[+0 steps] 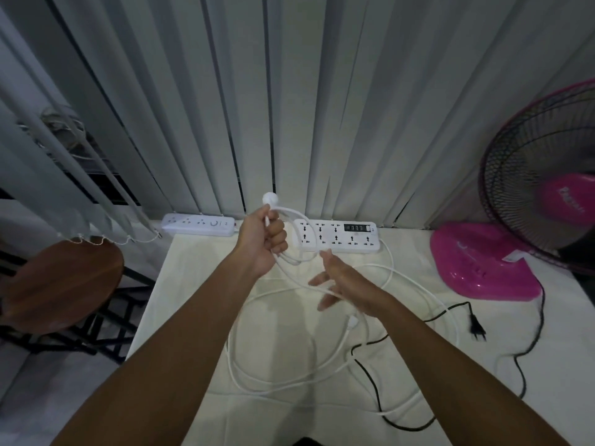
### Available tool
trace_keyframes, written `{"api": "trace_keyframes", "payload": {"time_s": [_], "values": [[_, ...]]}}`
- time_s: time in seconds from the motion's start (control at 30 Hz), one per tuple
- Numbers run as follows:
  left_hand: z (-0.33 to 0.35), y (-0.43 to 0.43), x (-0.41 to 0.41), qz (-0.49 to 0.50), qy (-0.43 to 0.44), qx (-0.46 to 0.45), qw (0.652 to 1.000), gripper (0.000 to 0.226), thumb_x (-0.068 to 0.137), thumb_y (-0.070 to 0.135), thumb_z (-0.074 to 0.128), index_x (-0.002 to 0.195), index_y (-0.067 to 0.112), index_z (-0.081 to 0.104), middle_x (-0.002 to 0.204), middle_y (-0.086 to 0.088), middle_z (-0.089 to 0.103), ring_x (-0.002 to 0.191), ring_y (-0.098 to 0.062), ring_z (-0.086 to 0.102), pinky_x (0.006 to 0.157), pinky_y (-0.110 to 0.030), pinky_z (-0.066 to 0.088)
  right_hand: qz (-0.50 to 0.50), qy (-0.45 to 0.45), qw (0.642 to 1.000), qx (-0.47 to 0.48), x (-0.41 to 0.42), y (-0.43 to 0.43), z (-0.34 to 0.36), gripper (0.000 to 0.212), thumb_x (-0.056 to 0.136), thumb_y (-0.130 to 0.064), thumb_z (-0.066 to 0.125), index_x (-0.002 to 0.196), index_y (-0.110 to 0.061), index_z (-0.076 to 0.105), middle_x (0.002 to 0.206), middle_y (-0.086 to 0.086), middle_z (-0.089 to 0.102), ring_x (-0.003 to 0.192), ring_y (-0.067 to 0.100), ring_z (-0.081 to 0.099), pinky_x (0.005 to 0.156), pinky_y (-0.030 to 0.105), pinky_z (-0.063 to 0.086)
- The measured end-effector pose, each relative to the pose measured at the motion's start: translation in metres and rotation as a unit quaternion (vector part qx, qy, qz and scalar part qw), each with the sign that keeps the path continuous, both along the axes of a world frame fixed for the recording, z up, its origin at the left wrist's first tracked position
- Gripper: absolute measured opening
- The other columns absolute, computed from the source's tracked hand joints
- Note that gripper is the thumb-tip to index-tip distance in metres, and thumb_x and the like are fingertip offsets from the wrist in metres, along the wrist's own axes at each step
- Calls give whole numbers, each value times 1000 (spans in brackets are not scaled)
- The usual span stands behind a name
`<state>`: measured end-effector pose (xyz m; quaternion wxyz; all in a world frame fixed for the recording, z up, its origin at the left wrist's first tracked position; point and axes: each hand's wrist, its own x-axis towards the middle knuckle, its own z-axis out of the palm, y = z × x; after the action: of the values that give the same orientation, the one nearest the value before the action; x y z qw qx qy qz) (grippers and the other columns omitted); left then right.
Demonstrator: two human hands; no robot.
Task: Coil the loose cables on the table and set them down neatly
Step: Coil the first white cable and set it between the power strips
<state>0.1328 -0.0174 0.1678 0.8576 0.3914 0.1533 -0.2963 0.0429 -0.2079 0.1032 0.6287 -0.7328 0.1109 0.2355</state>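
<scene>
A long white cable (pixel 415 286) runs from the large white power strip (pixel 336 237) and lies in loose loops across the white table (pixel 180 300). My left hand (pixel 262 241) is raised above the table, shut on the cable just below its white plug (pixel 268 197), which sticks up from my fist. My right hand (pixel 343 281) hovers lower, fingers spread, with a strand of the white cable running across them. A thin black cable (pixel 370 375) with a black plug (pixel 477 328) winds over the table's right half, crossing the white loops.
A smaller white power strip (pixel 198 224) lies at the table's back left. A pink fan (pixel 489 268) stands at the right, its base on the table. A round wooden stool (pixel 61 284) stands left of the table. Vertical blinds hang behind.
</scene>
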Motion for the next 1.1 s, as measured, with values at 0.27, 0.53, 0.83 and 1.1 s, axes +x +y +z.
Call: {"api": "trace_keyframes", "payload": {"time_s": [0.27, 0.53, 0.83, 1.1], "values": [[18, 13, 16, 101, -29, 29, 994, 39, 101, 30, 33, 63, 23, 37, 44, 7, 18, 34, -10, 13, 39, -25, 12, -13, 7, 1000, 1, -34, -32, -44, 64, 87, -75, 44, 99, -20, 75, 61, -7, 50, 62, 10, 48, 80, 31, 41], [16, 20, 8, 105, -73, 61, 990, 37, 102, 33, 36, 67, 22, 39, 44, 7, 19, 34, -9, 13, 37, -23, 12, -105, 128, 986, 1, -31, -31, -61, 39, 98, -51, 54, 102, -14, 65, 82, 5, 67, 78, 21, 65, 80, 43, 53], [-1, 22, -7, -63, -230, 341, 909, 39, 104, 36, 33, 93, 7, 57, 47, -6, 52, 38, -22, 50, 42, -23, 43, -344, 63, 936, 48, 49, 15, -6, 28, 98, -30, 65, 86, -3, 66, 60, 5, 50, 37, 10, 41, 35, 17, 27], [-23, 21, -13, -103, -162, 229, 954, 42, 105, 33, 39, 128, 0, 54, 121, -17, 70, 109, -32, 68, 99, -48, 51, -163, -110, 977, -86, 74, 67, 33, 25, 104, -18, 49, 117, -14, 69, 85, -2, 64, 71, 13, 57, 67, 29, 47]]}}
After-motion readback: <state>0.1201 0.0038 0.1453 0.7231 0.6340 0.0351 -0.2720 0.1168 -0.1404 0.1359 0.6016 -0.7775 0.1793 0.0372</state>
